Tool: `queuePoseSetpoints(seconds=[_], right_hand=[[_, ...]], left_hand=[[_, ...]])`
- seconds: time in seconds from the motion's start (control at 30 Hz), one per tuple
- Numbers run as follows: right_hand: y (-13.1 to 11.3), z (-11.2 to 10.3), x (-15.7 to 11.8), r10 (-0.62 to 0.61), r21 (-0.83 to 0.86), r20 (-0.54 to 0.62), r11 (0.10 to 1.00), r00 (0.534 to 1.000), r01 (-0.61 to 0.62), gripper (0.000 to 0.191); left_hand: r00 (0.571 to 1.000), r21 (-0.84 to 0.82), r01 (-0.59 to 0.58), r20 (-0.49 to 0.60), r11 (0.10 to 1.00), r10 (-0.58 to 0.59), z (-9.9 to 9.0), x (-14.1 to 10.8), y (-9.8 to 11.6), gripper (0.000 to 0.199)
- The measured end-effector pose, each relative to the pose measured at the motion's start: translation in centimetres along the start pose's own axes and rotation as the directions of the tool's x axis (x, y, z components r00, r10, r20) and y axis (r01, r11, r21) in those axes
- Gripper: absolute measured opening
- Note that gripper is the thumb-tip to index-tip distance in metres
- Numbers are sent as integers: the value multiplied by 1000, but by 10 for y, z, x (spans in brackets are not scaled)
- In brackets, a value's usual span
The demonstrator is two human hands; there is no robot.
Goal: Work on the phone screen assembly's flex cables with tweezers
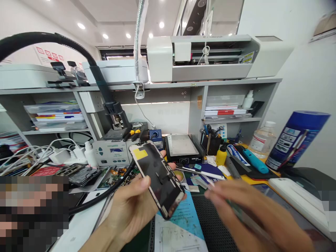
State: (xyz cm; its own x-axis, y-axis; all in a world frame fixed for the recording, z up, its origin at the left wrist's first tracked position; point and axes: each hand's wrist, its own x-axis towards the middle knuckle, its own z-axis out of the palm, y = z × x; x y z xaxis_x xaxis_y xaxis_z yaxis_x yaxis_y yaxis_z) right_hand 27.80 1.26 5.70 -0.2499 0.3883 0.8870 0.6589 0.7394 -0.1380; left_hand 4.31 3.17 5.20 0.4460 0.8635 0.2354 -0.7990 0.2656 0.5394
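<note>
My left hand [135,197] grips a phone screen [157,171] by its edges, thumb on the near side and fingertips round the far side. The screen's dark back faces me, with a yellow sticker near its upper end and flex cables along one side. It is tilted above a blue and white printed sheet [181,224]. To the right, apart from the screen, my right hand [252,210] is closed round a thin pen-like tool [237,209]. Motion blur hides the tool's exact kind. Its pale tip points up and left.
A black hose [115,190] crosses the bench at left, near opened phone parts [81,175]. Behind stand a hot-air station [112,154] and a flat heating plate [181,145]. At right are a yellow bottle [221,156], a clear bottle [262,140] and a blue spray can [296,140].
</note>
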Motion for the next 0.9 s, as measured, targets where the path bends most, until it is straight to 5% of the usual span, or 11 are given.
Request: queuePoseSetpoints(seconds=[0.03, 0.07, 0.1, 0.2, 0.27, 0.53, 0.67, 0.9], right_hand=[[7, -1, 7, 178, 1, 6, 984, 984, -178, 13], [15, -3, 13, 367, -1, 133, 929, 921, -370, 27], [24, -5, 19, 505, -53, 382, 848, 774, -527, 43], [47, -8, 26, 549, -175, 614, 795, 567, -581, 59], [57, -6, 22, 540, -249, 687, 804, 487, -540, 57], [77, 8, 6, 548, -477, 730, 836, 408, -271, 31], [85, 10, 5, 585, -537, 692, 808, 423, -241, 23], [82, 29, -2, 602, -518, 642, 797, 475, -311, 27]], left_hand=[[999, 5, -25, -47, 1000, 26, -1, 1, 3, 61], [994, 13, -54, -93, 998, 55, -3, 3, 6, 58], [988, 21, -75, -137, 997, 77, -4, 4, 8, 55], [969, 72, -70, -234, 995, 85, -3, 5, 15, 49], [958, 114, -49, -277, 992, 79, 1, 5, 19, 44], [924, 236, -82, -346, 968, 162, 13, 1, 22, 32], [910, 289, 2, -397, 957, 118, 11, -1, 15, 41], [801, 397, 50, -564, 917, 200, 21, -6, 6, 54]])
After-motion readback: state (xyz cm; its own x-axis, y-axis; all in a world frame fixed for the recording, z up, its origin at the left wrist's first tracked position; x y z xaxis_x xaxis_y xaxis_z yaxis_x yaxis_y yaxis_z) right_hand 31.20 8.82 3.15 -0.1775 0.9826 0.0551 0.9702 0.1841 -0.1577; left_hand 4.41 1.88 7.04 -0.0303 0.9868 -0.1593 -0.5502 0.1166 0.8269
